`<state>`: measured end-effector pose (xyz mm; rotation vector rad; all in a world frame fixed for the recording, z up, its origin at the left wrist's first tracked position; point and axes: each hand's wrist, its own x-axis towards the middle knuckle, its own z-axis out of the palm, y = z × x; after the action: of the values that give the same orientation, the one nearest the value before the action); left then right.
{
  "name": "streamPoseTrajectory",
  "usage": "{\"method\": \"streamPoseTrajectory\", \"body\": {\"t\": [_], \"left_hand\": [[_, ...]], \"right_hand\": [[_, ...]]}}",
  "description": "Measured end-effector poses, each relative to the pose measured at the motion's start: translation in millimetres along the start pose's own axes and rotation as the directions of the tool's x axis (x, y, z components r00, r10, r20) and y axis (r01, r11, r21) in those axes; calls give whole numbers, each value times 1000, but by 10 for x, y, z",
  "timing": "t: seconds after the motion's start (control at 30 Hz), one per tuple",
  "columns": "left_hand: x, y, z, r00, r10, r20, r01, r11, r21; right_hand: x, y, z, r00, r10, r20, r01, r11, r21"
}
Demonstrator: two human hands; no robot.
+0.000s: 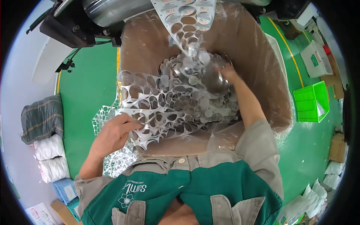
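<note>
My left hand (113, 134) is closed on the edge of a silvery perforated foil web (150, 100), full of round holes. The web runs over the left side of a large carton (253, 48) lined with clear plastic. A heap of small silvery discs (210, 108) lies inside the carton. Over the heap, my right hand (227, 72) grips a rounded, shiny metal thing (214, 79), bowl-like but smeared by motion. From above hangs a printed foil strip (187, 17) with punched holes, its lower end close to loose discs.
A metal roller (108, 11) and a black machine bracket (65, 30) are at the upper left. More foil web (118, 161) bunches outside the carton's near left side. On the green floor to the right stand a bright green crate (309, 101) and a white bin (316, 62).
</note>
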<state>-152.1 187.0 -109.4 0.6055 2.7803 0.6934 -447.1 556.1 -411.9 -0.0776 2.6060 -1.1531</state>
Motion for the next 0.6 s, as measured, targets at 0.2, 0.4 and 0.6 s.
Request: {"method": "streamPoseTrajectory", "body": {"t": [0.2,0.4,0.6], "left_hand": [[-149,58,-143,984,-161,-81,162,987,9],[-426,-13,-464,944,-159,-289,43,928,-370],[-602,-286,-512,706,-355,-613,-231,703,-673]], "right_hand": [[-333,-248,60,721,213,659,442,590,-675],[-644,-2108,-859,765,-501,404,392,860,326],[-676,-1935,-576,480,-745,464,-270,377,886]]}}
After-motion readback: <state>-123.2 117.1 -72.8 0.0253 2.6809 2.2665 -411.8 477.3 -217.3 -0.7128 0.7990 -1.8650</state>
